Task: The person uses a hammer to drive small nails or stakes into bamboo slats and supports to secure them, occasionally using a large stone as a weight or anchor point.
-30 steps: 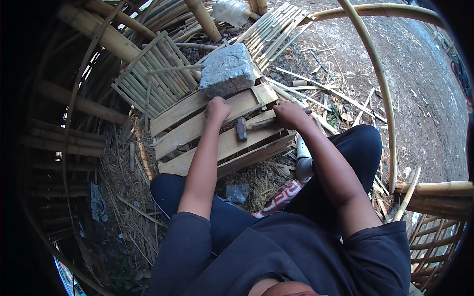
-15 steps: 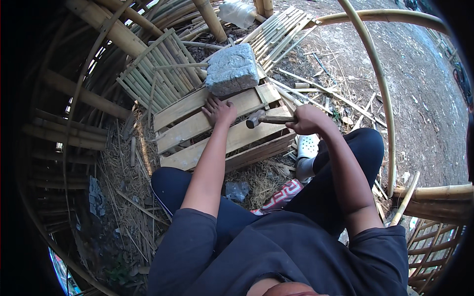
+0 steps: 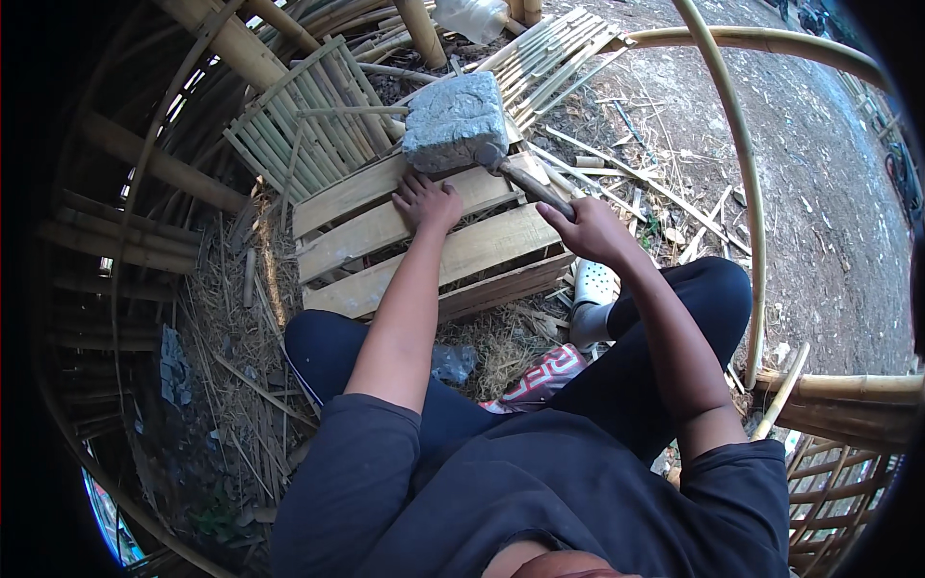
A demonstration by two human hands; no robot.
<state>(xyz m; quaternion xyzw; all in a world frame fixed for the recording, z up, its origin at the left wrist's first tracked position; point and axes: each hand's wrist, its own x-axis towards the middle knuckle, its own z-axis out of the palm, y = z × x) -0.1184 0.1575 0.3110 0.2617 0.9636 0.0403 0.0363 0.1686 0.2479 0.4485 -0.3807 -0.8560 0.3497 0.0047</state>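
Note:
My left hand lies with its fingers spread on the slats of a low wooden crate, just below a rough grey stone block resting on the crate's far side. In my right hand is the wooden handle of a hammer. Its metal head overlaps the block's near right corner in the picture; whether the two touch I cannot tell. The slats run side by side with gaps between them. My left palm hides part of the slat under it.
Bamboo slat panels lean behind the crate at the left, and another panel lies beyond the block. Curved bamboo poles arch at the right. Straw and bamboo scraps litter the ground. A red and white packet lies between my legs.
My right hand has swung the hammer up and away from above the near slats to the block's corner. My left hand stays on the crate. The view has shifted slightly.

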